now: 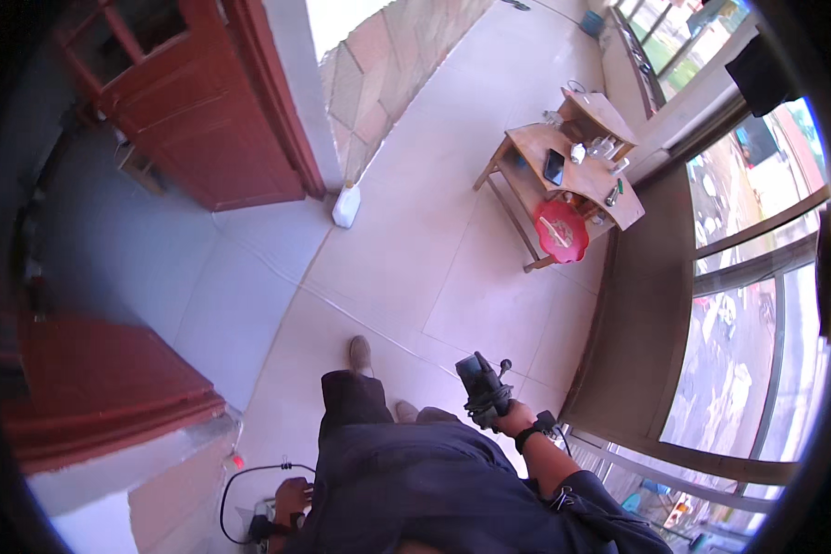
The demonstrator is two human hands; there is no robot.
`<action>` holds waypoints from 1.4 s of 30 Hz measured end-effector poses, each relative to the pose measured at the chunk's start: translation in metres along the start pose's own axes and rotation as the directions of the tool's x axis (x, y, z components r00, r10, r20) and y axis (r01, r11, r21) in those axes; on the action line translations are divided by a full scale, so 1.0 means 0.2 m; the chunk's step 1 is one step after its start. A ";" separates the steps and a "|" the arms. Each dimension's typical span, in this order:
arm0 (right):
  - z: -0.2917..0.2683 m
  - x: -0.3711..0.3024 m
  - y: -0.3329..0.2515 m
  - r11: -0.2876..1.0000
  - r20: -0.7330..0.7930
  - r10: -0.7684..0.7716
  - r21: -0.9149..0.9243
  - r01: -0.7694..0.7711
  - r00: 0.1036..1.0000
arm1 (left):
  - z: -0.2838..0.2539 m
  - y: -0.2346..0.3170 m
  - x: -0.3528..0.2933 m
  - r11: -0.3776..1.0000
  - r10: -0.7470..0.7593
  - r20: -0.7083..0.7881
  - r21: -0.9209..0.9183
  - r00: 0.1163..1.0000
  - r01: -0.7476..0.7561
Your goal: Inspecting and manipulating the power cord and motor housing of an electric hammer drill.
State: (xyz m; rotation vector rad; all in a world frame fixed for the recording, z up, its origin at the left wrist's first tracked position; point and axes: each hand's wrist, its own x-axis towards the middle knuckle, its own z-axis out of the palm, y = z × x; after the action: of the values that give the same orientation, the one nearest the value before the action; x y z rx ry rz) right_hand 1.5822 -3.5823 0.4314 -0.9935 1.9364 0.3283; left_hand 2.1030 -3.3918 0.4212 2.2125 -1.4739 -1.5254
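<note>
My right hand [511, 420] is raised in front of my body and grips a black phone on a small handle mount [481, 383], its cable bunched just above my fist. A black band circles that wrist. My left hand [293, 497] hangs low at my left side and touches a black plug on a thin black cable [234, 489] by a power strip near the floor; whether its fingers close on the plug is unclear. My dark trousers and grey shoe [360, 354] show between the two hands.
A wooden table [533, 141] with a red plate [560, 231], a phone and small bottles stands by the window wall at the right. A white plastic jug [346, 205] stands beside the red wooden door [208, 102]. A red step lies at the left.
</note>
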 end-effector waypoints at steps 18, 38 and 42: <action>-0.54 0.94 -0.59 0.934 -0.130 0.244 0.298 -0.197 0.961 | -1.12 1.28 1.94 0.834 -0.356 0.010 -0.447 0.935 0.322; -2.39 2.39 -1.97 0.969 -0.249 -0.074 0.209 0.128 0.966 | -1.25 2.31 3.36 0.950 -0.102 0.077 0.302 0.992 0.074; -2.71 2.66 -2.19 0.952 -0.306 0.023 0.297 0.072 0.952 | -1.31 2.61 3.73 0.963 -0.041 0.171 0.271 0.984 -0.007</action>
State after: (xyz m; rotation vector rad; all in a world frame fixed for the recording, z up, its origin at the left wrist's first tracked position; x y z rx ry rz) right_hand 1.4436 -4.4459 0.3649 -0.9001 2.1683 -0.1511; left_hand 1.9909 -4.3280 0.3228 2.2872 -1.8193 -1.6498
